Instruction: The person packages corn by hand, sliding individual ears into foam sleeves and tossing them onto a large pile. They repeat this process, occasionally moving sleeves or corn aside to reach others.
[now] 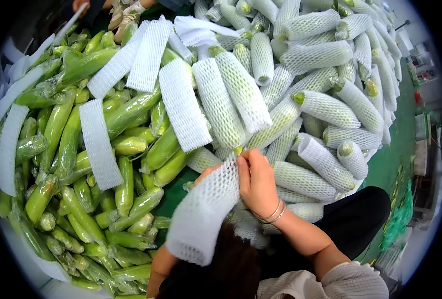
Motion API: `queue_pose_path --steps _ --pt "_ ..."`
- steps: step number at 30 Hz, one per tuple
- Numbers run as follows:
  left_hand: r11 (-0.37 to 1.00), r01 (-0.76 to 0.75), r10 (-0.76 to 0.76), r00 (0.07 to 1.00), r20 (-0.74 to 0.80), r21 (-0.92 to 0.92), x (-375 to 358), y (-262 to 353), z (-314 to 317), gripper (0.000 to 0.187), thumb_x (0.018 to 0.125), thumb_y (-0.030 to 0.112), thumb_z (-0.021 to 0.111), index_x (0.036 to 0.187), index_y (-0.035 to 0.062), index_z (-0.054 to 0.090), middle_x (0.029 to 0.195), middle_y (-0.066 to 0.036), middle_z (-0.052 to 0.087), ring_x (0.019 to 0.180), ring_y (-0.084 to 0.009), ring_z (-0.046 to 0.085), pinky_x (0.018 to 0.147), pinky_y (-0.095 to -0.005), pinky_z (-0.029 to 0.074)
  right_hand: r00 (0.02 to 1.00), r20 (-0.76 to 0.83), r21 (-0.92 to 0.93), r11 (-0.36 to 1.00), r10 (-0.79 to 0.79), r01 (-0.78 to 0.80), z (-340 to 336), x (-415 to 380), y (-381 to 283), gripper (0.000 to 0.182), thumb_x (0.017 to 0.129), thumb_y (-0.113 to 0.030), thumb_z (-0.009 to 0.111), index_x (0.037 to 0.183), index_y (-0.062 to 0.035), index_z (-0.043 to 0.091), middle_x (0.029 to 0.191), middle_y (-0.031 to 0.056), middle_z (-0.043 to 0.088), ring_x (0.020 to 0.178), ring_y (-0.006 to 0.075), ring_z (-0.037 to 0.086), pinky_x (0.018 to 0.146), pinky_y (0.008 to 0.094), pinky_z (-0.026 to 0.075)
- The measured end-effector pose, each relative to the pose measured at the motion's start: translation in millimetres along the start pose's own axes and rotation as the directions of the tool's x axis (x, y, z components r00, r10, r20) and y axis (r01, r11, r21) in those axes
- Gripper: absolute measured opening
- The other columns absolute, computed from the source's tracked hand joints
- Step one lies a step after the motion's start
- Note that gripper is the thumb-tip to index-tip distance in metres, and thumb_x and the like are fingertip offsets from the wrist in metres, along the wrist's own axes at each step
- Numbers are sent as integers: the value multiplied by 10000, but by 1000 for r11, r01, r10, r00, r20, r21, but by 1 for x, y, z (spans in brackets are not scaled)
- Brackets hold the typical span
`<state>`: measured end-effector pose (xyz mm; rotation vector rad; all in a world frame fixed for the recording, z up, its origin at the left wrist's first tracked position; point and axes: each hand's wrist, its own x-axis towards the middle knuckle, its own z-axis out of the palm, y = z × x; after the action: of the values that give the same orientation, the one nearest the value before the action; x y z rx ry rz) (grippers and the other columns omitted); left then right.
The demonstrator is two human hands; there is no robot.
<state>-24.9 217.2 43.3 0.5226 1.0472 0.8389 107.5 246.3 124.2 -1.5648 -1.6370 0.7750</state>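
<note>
A white foam net sleeve (196, 214) hangs tilted in front of me, its wide end toward my body. My right hand (257, 182) is closed, thumb and fingers pinching the sleeve's upper edge. Behind the netting, my left hand (207, 174) grips it from the other side; most of its fingers are hidden. Just beyond my fingertips lies an ear of corn in a foam net sleeve (218, 102), with another netted ear (246, 92) beside it. A flat foam net sleeve (183, 107) rests to their left.
Green corn ears in clear plastic wrap (71, 132) are heaped on the left, with loose foam sleeves (100, 144) on top. A large pile of netted ears (331, 107) fills the right. At the top left, part of another person's hand (80, 5) shows.
</note>
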Motion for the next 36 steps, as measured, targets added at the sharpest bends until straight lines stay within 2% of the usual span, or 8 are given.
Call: queue_pose_path --steps 2,5,13,17,22,30,32,36 --pt "558 375 -97 915 391 -740 1 19 2 254 906 226 453 1011 25 568 912 -104 638 812 -196 623 723 -327 515 980 184 -235 964 -81 124 -18 10 -8 112 823 -34 570 897 4 494 810 174 515 774 353 507 725 411 405" --pt "702 295 -255 954 159 -648 -3 36 -5 233 877 208 479 996 27 565 871 -103 626 756 -217 615 689 -350 519 906 -16 -396 834 -423 383 -40 71 -21 409 757 -85 638 1095 65 463 944 222 521 864 383 522 821 417 416" --pt "923 -385 355 838 -415 11 -5 115 -23 116 810 96 610 819 -20 612 768 -36 605 687 -140 574 635 -292 458 820 476 -537 843 317 -15 -12 222 29 815 640 -242 715 1282 101 350 1108 298 564 992 347 591 865 379 467" --pt "332 -679 817 554 159 654 34 179 4 120 792 82 629 769 -32 597 731 -79 573 687 -156 544 641 -281 426 883 445 164 956 149 -244 -75 182 32 914 613 -191 737 1397 -16 301 1204 159 526 1014 248 549 916 340 422" --pt "118 -647 747 558 361 754 133 218 73 280 731 215 639 878 -23 628 885 -199 610 888 -353 601 813 -418 461 908 390 633 671 155 -386 -123 158 13 759 662 -196 732 1310 -4 387 1128 140 576 906 261 628 783 390 525" --pt "284 -747 910 407 77 602 109 200 9 314 807 141 651 1063 -20 565 1054 -178 580 976 -289 583 871 -358 458 974 223 -56 996 -49 63 -121 204 6 758 678 -294 761 1247 52 401 1107 200 586 970 309 605 851 352 470" --pt "479 -654 864 470 -182 586 56 185 -39 144 857 56 595 983 -13 586 902 -94 630 826 -162 610 754 -282 487 954 241 -587 810 181 -6 -122 200 34 791 706 -337 732 1292 46 366 1135 240 558 1053 358 554 903 381 438" --pt "613 -395 769 497 -403 684 -10 134 -98 92 858 56 593 918 -13 586 833 -62 615 738 -120 571 679 -264 470 918 196 -919 262 -344 295 -63 196 71 664 789 -354 652 1282 17 408 1138 211 506 1027 384 502 879 451 403"
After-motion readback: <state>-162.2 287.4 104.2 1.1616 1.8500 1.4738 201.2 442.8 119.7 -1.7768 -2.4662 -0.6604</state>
